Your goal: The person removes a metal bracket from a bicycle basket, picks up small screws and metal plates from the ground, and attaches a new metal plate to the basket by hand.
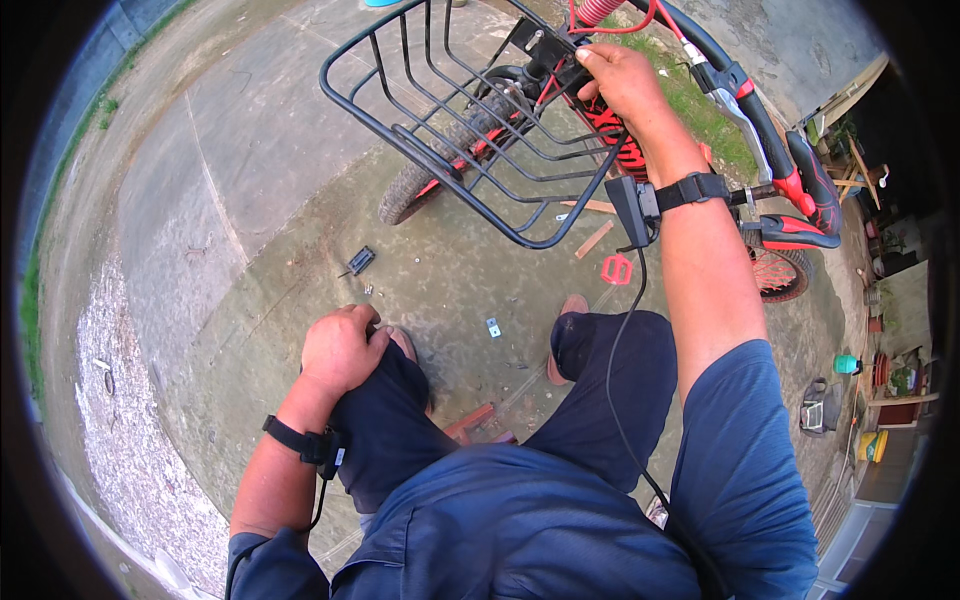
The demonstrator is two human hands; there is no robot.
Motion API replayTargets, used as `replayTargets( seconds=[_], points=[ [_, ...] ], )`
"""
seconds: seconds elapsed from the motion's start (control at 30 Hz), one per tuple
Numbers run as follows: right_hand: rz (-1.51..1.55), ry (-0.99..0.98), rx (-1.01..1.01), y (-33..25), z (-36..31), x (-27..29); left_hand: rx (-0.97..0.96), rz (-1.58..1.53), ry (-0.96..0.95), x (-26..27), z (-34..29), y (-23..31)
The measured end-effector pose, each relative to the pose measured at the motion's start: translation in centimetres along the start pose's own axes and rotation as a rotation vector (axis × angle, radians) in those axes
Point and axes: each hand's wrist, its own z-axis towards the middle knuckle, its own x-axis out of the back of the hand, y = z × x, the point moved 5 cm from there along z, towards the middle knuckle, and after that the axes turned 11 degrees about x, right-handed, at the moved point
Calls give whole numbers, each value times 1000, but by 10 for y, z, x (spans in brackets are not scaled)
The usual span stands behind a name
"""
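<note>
My right hand (pixel 622 82) reaches up to a black bracket (pixel 545 45) behind a black wire basket (pixel 470 180). Its thumb presses the bracket's right edge, and the fingers curl underneath, partly hidden. The basket hangs at the front of a red and black bicycle (pixel 790 190), over the front wheel (pixel 410 190). On my left knee rests my left hand (pixel 342 350), its fingers curled in; their undersides are hidden, so whatever they may hold does not show.
On the concrete lie a black bracket-like part (pixel 358 261), a red pedal-shaped frame (pixel 617 269), a small pale metal plate (pixel 493 327), wood strips (pixel 594 239) and several small pieces. A teal container (pixel 846 364) stands far right. Pale scattered bits (pixel 125 420) cover the left ground.
</note>
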Motion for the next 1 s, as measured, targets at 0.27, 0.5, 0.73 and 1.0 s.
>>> replayTargets(
  seconds=[0.27,0.5,0.73,1.0],
  points=[
    [5,-20,3,1,2,0,6,-9,-7,1,-1,1],
    [13,-17,8,1,2,0,6,4,-13,0,-1,0],
    [9,-16,-5,4,2,0,11,1,-16,0,0,0],
    [13,-27,11,2,1,-1,22,-2,-11,0,-1,-1]
  ],
)
